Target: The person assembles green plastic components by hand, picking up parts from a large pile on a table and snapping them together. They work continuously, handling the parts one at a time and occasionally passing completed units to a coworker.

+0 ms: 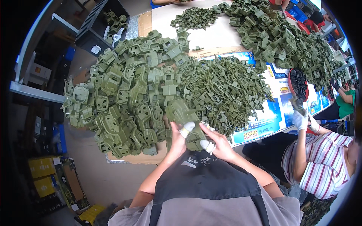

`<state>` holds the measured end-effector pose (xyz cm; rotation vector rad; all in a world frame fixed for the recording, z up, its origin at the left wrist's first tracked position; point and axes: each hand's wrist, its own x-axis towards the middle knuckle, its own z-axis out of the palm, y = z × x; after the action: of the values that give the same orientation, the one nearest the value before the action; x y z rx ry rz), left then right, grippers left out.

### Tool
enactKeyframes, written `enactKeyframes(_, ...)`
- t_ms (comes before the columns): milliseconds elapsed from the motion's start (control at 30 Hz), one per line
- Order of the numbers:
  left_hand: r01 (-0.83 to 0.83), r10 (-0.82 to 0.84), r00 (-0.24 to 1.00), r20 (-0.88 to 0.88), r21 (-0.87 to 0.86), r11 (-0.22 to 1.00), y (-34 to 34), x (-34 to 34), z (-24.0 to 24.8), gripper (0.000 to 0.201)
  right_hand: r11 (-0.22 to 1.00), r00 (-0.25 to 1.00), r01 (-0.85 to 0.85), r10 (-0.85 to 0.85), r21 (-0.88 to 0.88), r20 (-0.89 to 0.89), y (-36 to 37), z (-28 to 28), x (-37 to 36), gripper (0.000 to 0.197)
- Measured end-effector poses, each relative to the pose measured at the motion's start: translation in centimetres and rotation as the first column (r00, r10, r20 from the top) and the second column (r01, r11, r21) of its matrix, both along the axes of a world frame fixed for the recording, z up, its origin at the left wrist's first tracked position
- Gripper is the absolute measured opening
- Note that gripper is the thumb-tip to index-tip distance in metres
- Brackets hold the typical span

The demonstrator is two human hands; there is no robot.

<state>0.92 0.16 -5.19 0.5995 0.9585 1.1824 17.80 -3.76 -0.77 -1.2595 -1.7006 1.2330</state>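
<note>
Between my two hands is an olive-green moulded plastic toy vehicle body [180,111], tilted in front of my dark apron. My left hand [178,138] grips its left side, with a white cover on the thumb. The fingers of my right hand [220,144] close round its lower right part; white covers show on thumb and finger. Just beyond the held body, a heap of large green vehicle bodies [124,94] spreads to the left. A pile of small green plastic parts [222,94] lies to the right.
More green parts heap up at the far right [271,37], and a smaller pile [194,18] lies at the back. A black crate [102,26] stands far left. To my right a co-worker in a striped shirt [324,162] works near a red tub of black parts [299,86].
</note>
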Motion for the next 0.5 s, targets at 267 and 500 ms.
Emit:
enactKeyframes(267,0.074,-0.074,0.997,-0.004,0.05,0.996,1.1,-0.2,-0.6,0.059,0.693,0.406,-0.401,-0.452,-0.599,-0.794,0.1,-3.2,0.2,0.067)
enactKeyframes(500,0.47,0.324,0.454,-0.83,0.532,0.704,1.7,0.3,7.8,0.102,0.995,0.956,0.103,-0.095,-0.015,0.277,1.6,-0.8,5.0,0.07)
